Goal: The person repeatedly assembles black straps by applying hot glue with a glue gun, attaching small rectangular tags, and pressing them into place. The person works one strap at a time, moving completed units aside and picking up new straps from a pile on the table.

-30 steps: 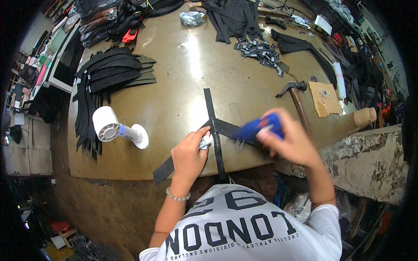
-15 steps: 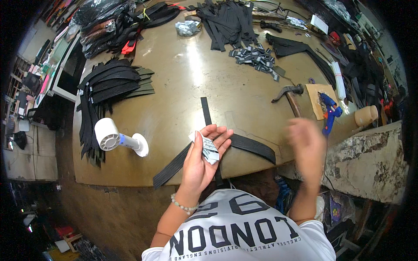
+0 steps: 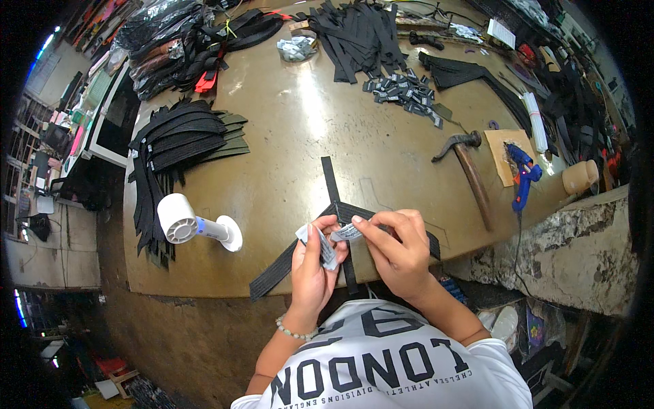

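Note:
My left hand (image 3: 313,262) is closed around a small bunch of white printed fabric labels (image 3: 327,253). Close beside it, my right hand (image 3: 397,249) pinches one label (image 3: 346,234) between thumb and fingertips, near the left fingers. Beneath both hands, black webbing straps lie on the table: a wide strap (image 3: 274,271) bent to a point at its middle, and a narrow strap (image 3: 330,178) running away from me under it. My hands hide part of where the straps cross.
On the brown table (image 3: 272,170) stand a white handheld fan (image 3: 180,218) and a pile of black straps (image 3: 180,133) at left. Rightward lie a hammer (image 3: 471,177) and a blue glue gun (image 3: 523,177). Small dark tags (image 3: 402,92) and more black straps (image 3: 357,37) lie farther back.
My right hand has come in from the right beside the hammer to my left hand and now pinches a label. The left hand still holds the bunch.

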`<state>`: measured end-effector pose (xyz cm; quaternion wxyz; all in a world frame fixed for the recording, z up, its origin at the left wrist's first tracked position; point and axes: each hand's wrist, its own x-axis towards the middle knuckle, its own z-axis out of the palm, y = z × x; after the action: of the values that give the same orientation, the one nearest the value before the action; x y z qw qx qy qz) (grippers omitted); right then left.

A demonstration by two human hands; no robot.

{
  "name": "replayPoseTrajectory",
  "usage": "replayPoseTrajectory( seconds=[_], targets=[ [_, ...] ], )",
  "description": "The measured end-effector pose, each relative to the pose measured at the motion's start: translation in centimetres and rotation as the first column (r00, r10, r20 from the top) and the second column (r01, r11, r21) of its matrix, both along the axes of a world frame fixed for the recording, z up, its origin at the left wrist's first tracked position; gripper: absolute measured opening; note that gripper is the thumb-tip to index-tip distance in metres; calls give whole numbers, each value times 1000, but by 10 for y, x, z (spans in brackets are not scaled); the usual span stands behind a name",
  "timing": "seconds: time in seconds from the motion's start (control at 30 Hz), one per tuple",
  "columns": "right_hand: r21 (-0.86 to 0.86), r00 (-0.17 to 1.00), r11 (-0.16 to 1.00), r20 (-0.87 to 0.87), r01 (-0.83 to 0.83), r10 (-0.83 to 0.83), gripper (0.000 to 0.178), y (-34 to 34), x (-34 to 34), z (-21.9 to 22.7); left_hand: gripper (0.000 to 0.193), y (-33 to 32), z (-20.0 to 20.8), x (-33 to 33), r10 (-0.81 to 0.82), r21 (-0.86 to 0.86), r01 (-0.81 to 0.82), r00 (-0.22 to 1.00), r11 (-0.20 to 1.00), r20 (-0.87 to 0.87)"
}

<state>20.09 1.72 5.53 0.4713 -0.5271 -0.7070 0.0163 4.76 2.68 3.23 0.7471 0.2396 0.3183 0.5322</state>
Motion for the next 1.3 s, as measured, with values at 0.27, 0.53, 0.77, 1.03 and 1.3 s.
replayPoseTrajectory(
  seconds=[0.27,0.53,0.77,1.03,1.3],
  targets=[
    [17,990,1000,-141,12,-9,30,-2,-1,-10,20,-10,0,-2,46,24,-41,945,999,-325],
    [-14,133,821,-988,-571,75,16,-11,-24,-35,27,-10,4,1,-61,-46,60,998,997,-17],
    [-70,103,762,-995,-644,-4,17,-16,-20,-35,23,-7,-1,-4,-59,-12,57,982,998,-180],
    [-382,774,761,-586,-524,239,23,-4,21,3,13,-2,15,-14,-85,140,213,786,967,-612],
    [-470,650,630,-756,-619,74,14,-2,23,8,13,-3,21,-14,-57,137,186,769,973,-637]
  ],
)
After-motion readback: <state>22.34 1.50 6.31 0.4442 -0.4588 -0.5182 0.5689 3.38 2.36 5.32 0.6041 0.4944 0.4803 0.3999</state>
